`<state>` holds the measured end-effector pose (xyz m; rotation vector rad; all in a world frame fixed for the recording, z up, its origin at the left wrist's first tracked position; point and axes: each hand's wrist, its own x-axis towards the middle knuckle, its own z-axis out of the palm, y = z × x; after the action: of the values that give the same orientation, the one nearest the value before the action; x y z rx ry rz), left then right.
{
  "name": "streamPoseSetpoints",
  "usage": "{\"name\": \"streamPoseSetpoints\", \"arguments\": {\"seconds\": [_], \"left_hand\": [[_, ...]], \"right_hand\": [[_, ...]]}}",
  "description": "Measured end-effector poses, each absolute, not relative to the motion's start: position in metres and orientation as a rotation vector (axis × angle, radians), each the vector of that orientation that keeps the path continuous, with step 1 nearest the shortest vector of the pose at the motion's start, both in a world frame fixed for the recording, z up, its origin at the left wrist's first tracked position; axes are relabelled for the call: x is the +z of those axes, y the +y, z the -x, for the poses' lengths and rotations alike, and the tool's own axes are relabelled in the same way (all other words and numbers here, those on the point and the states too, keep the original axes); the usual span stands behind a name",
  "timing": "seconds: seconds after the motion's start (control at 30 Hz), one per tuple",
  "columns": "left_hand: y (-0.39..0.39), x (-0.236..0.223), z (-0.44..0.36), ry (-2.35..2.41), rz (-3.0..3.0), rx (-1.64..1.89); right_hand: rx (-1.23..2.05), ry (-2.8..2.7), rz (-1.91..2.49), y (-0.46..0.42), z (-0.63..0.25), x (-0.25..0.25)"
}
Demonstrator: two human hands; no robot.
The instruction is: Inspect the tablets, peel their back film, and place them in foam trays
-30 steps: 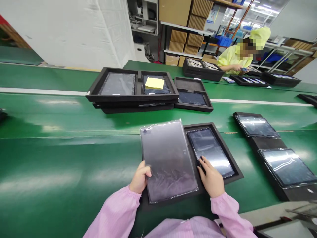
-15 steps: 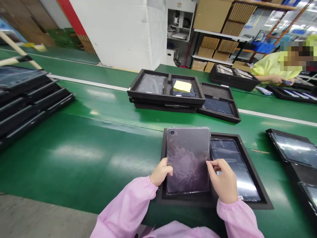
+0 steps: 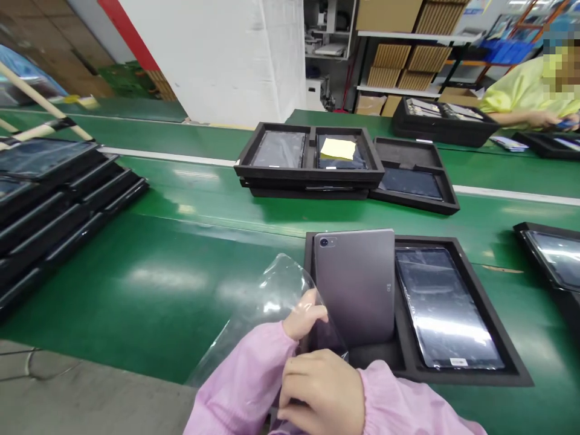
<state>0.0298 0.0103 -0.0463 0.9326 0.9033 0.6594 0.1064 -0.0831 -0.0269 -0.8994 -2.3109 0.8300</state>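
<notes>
A grey tablet, camera side facing me, stands tilted over the left compartment of a black foam tray. My left hand is closed on its lower left edge, thumb in front. A clear protective film, off the tablet's back, spreads over my left hand and forearm. Crossed in front of my left wrist, my right hand is closed with curled fingers on the film; its exact grip is partly hidden. Another tablet lies screen up in the tray's right compartment.
Stacked trays with tablets and a yellow note stand on the green bench beyond. Another tray leans beside them. More stacked trays are at left, others at right. A co-worker in yellow handles something at far right.
The clear film has come off the tablet's back. My right hand has moved from the tablet's right edge leftward and down, across my left arm. My left hand stays at the tablet.
</notes>
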Motion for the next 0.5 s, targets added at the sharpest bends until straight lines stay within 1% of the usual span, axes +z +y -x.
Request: {"name": "streamPoseSetpoints", "arguments": {"seconds": [0.17,0.3,0.37,0.5], "left_hand": [[0.012,-0.046,-0.028,0.839,-0.903,0.631],[0.013,-0.045,-0.026,0.877,-0.873,0.619],[0.013,-0.045,-0.026,0.865,-0.843,0.602],[0.013,-0.047,-0.028,0.88,-0.716,0.648]], "right_hand": [[0.844,-2.248,0.915,-0.081,-0.115,-0.022],[0.842,-1.917,0.997,-0.076,-0.128,-0.004],[0.813,-1.708,1.111,-0.072,-0.145,0.006],[0.588,-1.297,1.539,-0.064,-0.2,0.009]]}}
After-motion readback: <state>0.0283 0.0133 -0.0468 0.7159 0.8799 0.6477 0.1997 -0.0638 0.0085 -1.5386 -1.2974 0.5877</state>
